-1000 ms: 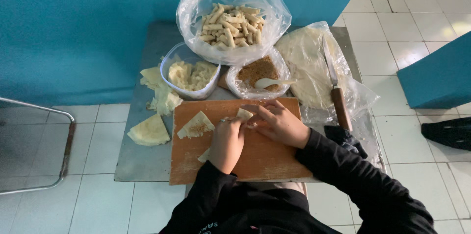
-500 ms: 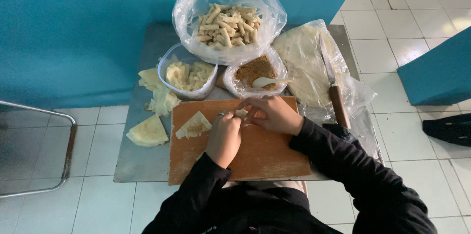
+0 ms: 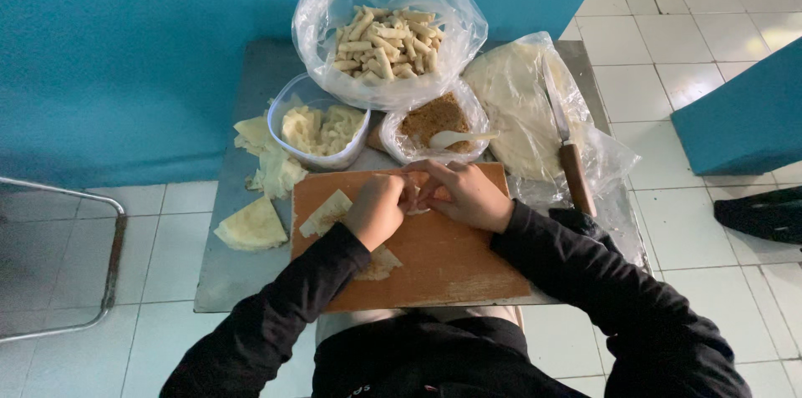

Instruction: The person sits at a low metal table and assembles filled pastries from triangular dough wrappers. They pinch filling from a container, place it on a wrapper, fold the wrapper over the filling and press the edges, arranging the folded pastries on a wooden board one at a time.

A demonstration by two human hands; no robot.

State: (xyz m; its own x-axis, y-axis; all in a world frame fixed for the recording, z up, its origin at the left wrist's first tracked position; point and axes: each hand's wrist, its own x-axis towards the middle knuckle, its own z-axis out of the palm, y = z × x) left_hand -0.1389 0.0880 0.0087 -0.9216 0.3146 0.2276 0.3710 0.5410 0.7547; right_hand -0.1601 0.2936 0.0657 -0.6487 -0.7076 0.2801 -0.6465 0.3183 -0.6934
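**Ana:** Head view looks straight down: left hand [image 3: 378, 210] and right hand [image 3: 466, 195] meet at the far edge of the orange-brown wooden cutting board [image 3: 443, 268], both pinched around a small pale piece of thin wrapper [image 3: 415, 197], soft and limp, mostly hidden between the fingers.

**Ben:** What could go wrong?

**Ana:** I'd judge the sheet could tear if pinched too hard, since it looks very thin. The right forearm lies near the wooden-handled knife [image 3: 568, 147] resting on the crinkled clear bag of round flat wrappers [image 3: 514, 110]; a careless sweep might knock it off the grey metal tabletop [image 3: 242, 277].

**Ben:** And the rest?

**Ana:** A glossy bag of pale rolled sticks [image 3: 386, 39], a clear plastic bowl of folded wrapper pieces [image 3: 322, 126], a bagged bowl of crumbly brown filling [image 3: 434, 118] with a white spoon [image 3: 455, 137], and triangular wrapper cuts [image 3: 251, 227] lying beside the board.
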